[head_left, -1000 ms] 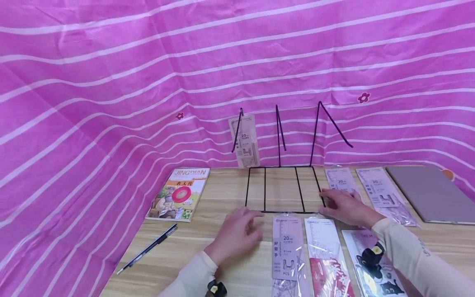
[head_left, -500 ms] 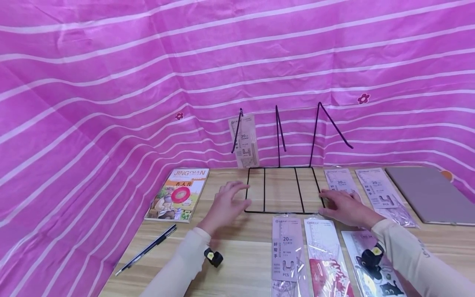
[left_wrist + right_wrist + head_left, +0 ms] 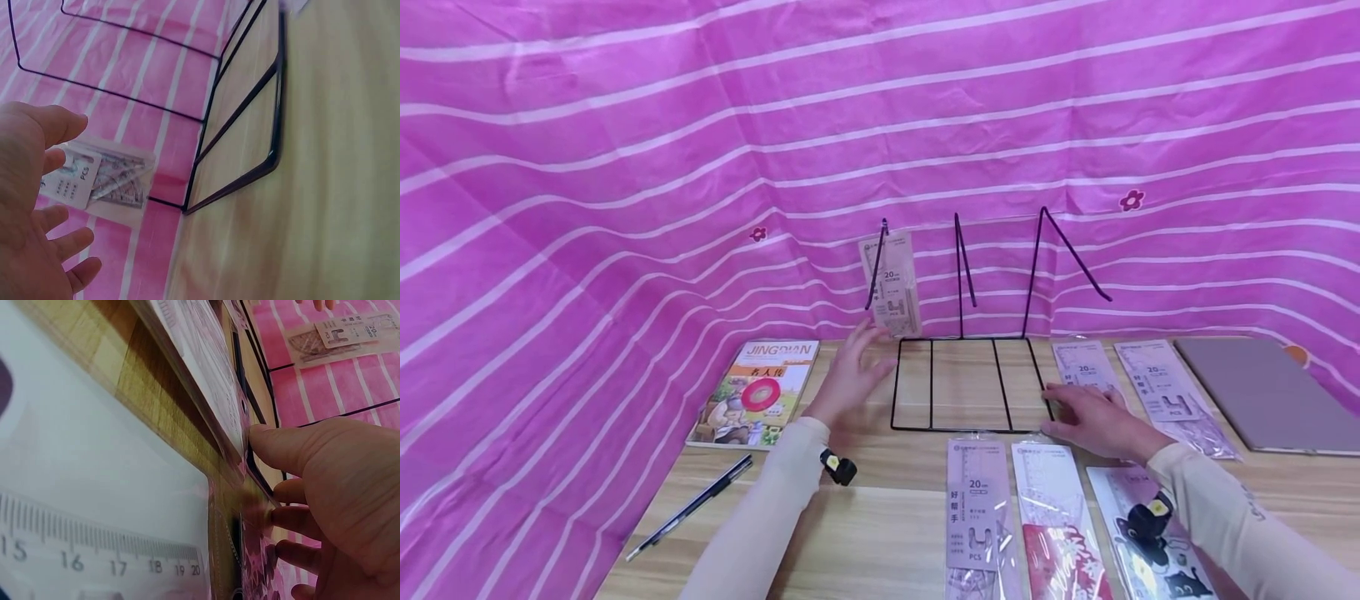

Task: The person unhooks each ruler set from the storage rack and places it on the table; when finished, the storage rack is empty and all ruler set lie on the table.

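Observation:
A black wire rack point(image 3: 931, 383) stands at the back of the table, with three upright prongs. From its left prong hangs a packaged ruler set point(image 3: 898, 287) in a clear sleeve. My left hand point(image 3: 850, 375) is raised just left of the base, empty, its fingers spread and pointing up toward the hanging pack. In the left wrist view the pack's lower end shows past the left fingers point(image 3: 75, 244). My right hand point(image 3: 1097, 421) rests at the base's front right corner, thumb and fingertips right at the wire and partly over a ruler pack point(image 3: 1086, 362).
In front lie a lilac ruler pack point(image 3: 977, 500), a white-and-red pack point(image 3: 1052, 500) and a cat-print pack point(image 3: 1180, 575). Another ruler pack point(image 3: 1157, 375) and a grey notebook point(image 3: 1262, 392) lie right. At left are a book point(image 3: 782, 358), a pink ring point(image 3: 761, 395) and a pen point(image 3: 692, 504).
My left hand has moved from in front of the base to its left side, then up and back toward the hanging pack. The right hand has stayed at the corner.

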Available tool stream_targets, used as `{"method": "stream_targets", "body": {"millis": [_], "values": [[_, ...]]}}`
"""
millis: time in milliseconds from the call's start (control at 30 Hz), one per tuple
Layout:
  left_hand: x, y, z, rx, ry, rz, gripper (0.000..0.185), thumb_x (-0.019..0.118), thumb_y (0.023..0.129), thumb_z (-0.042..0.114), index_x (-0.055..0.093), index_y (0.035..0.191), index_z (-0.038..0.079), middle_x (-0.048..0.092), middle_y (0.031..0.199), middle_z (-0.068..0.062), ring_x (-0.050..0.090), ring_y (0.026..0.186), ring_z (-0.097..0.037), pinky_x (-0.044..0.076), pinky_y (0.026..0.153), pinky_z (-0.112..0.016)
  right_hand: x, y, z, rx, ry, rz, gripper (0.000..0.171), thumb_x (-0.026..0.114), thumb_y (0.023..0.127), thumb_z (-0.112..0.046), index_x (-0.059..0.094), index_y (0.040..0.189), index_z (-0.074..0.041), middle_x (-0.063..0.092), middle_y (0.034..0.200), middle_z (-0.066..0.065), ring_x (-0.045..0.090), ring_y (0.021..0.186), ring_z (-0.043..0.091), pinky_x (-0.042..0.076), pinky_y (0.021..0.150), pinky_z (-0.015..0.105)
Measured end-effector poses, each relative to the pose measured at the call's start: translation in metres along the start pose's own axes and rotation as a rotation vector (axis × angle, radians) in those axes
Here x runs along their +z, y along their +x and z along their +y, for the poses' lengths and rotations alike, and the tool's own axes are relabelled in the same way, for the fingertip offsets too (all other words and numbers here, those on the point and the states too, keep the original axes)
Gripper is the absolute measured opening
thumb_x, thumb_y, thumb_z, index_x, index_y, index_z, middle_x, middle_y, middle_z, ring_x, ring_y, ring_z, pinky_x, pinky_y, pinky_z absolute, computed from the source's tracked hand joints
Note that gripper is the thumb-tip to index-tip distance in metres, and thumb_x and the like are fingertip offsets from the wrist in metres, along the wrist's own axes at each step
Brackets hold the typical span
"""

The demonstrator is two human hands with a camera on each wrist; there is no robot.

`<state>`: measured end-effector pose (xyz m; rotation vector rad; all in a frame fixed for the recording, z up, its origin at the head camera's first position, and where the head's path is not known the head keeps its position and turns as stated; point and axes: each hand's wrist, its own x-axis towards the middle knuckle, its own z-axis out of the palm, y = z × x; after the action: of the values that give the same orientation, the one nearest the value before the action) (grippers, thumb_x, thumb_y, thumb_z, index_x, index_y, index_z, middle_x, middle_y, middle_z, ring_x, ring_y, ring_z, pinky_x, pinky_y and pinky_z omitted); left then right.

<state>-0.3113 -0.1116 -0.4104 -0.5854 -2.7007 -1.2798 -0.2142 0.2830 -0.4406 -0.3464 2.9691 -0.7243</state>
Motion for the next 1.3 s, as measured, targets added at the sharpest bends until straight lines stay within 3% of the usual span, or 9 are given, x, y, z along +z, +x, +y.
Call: {"method": "stream_targets", "body": {"millis": [133,233,400,500,833,1133,1300], "values": [[-0.003,0.016,-0.001,-0.027,0.001,0.002,0.061,0.072,0.100,0.038,0.050,0.157,0.028,0.013,0.179,-0.001,0.022,0.159,-0.049,0.032,0.116,-0.077,0.000,-0.001,0.000,-0.006,-0.006,0.003,0.068,0.074,0.096,-0.046,0.057,0.149,-0.007,0.049,0.157,0.028,0.042,0.144,0.054,0.021,0.111,0.076],[-0.006,0.029,0.000,-0.026,-0.014,0.023,0.063,0.073,0.100,0.037,0.048,0.158,0.031,0.012,0.179,-0.001,0.023,0.159,-0.047,0.032,0.118,-0.075,0.000,-0.001,0.001,0.000,-0.003,0.002,0.068,0.074,0.097,-0.045,0.057,0.149,-0.007,0.049,0.158,0.028,0.041,0.145,0.054,0.019,0.113,0.076],[-0.009,0.046,0.005,0.018,-0.136,0.029,0.063,0.074,0.100,0.027,0.049,0.158,0.027,0.021,0.176,-0.005,0.047,0.146,-0.042,0.047,0.115,-0.061,0.001,0.000,0.001,-0.005,0.001,0.008,0.067,0.074,0.097,-0.044,0.056,0.149,-0.006,0.049,0.158,0.027,0.040,0.145,0.054,0.016,0.114,0.078],[-0.010,0.051,0.008,0.010,-0.188,0.031,0.059,0.072,0.101,0.024,0.051,0.156,0.029,0.031,0.171,-0.008,0.053,0.141,-0.039,0.051,0.112,-0.055,0.000,0.001,0.000,-0.004,0.005,0.006,0.068,0.074,0.097,-0.044,0.056,0.150,-0.006,0.050,0.158,0.027,0.041,0.145,0.054,0.017,0.114,0.078],[-0.003,0.053,0.012,-0.004,-0.201,0.123,0.062,0.057,0.101,-0.004,0.052,0.152,0.031,0.049,0.155,-0.011,0.055,0.140,-0.036,0.055,0.109,-0.049,0.000,-0.001,0.002,-0.010,0.006,0.009,0.068,0.075,0.096,-0.043,0.056,0.149,-0.006,0.050,0.157,0.027,0.042,0.144,0.054,0.019,0.113,0.077],[0.002,0.046,0.018,0.038,-0.239,0.209,0.057,0.058,0.100,-0.005,0.054,0.150,0.023,0.060,0.130,-0.010,0.065,0.115,-0.028,0.059,0.101,-0.043,0.000,0.000,0.004,0.003,0.021,0.001,0.070,0.077,0.095,-0.044,0.056,0.149,-0.005,0.053,0.154,0.028,0.045,0.142,0.054,0.019,0.112,0.077],[-0.004,0.036,0.022,0.066,-0.266,0.218,0.060,0.060,0.099,-0.002,0.053,0.152,0.027,0.062,0.112,-0.008,0.061,0.099,-0.022,0.058,0.091,-0.037,-0.001,0.000,0.002,-0.004,0.018,0.006,0.068,0.077,0.095,-0.042,0.057,0.148,-0.004,0.055,0.152,0.027,0.047,0.141,0.053,0.020,0.112,0.076]]}}
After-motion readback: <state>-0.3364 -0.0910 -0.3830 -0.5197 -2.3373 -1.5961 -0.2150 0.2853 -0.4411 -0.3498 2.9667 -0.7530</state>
